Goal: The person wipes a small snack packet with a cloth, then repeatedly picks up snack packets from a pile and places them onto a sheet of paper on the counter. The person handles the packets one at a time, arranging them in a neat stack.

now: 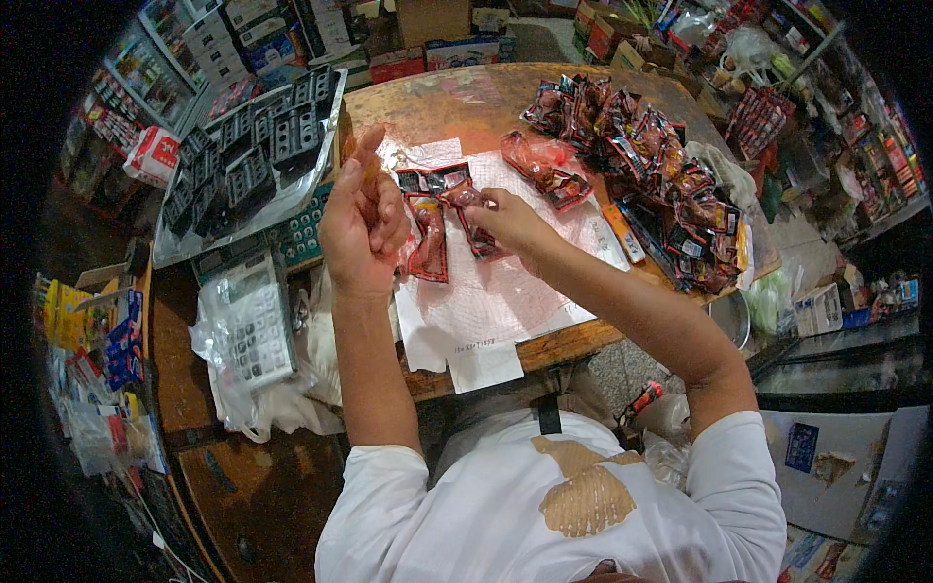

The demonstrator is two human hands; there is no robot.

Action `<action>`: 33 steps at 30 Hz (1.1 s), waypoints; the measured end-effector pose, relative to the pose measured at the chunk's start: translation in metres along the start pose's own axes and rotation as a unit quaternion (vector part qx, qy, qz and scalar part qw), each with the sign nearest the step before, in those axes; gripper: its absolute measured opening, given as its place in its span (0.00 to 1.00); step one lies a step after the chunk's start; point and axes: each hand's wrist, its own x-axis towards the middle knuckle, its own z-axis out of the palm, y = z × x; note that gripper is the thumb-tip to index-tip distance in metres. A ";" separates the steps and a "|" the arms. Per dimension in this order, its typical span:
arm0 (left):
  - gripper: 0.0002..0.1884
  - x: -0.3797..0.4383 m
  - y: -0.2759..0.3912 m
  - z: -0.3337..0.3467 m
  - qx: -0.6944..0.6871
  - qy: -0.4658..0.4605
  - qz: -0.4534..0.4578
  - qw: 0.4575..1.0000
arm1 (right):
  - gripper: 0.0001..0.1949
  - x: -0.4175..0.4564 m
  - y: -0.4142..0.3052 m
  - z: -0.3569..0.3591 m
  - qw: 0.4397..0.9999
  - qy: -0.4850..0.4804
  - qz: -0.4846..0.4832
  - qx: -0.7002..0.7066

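Note:
My left hand (368,211) is raised over the left edge of the white paper (503,313), palm up, fingers half curled, with nothing seen in it. With its fingertips, my right hand (503,218) pinches a vacuum-packed food piece (477,237) in a red and black wrapper. Close beside it on the paper lie more such packs, one upright in the view (430,248) and one lying across above it. Farther right on the paper is another pack, a long one (547,175). A large heap of similar packs (641,146) covers the table's right side.
At the left stands a metal tray (255,226) with black plastic holders (251,175). Below it are a teal keypad (302,226) and a plastic-wrapped calculator or scale (255,328). An orange and white box (623,233) lies beside the heap. Boxes and stocked shelves surround the wooden table (408,87).

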 end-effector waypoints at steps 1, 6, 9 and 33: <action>0.23 -0.001 0.000 0.000 0.007 0.004 0.005 1.000 | 0.26 -0.008 -0.003 0.003 0.996 0.011 -0.057 -0.074; 0.23 0.000 0.003 -0.003 0.003 -0.017 0.008 1.000 | 0.25 -0.026 -0.022 -0.002 0.946 -0.017 -0.076 -0.314; 0.23 -0.001 0.002 -0.002 0.009 -0.013 0.007 1.000 | 0.20 -0.020 -0.007 -0.002 0.832 0.037 -0.249 -0.494; 0.25 0.002 0.004 -0.012 -0.001 -0.015 0.025 1.000 | 0.10 -0.047 -0.038 -0.039 0.822 0.149 -0.421 -0.354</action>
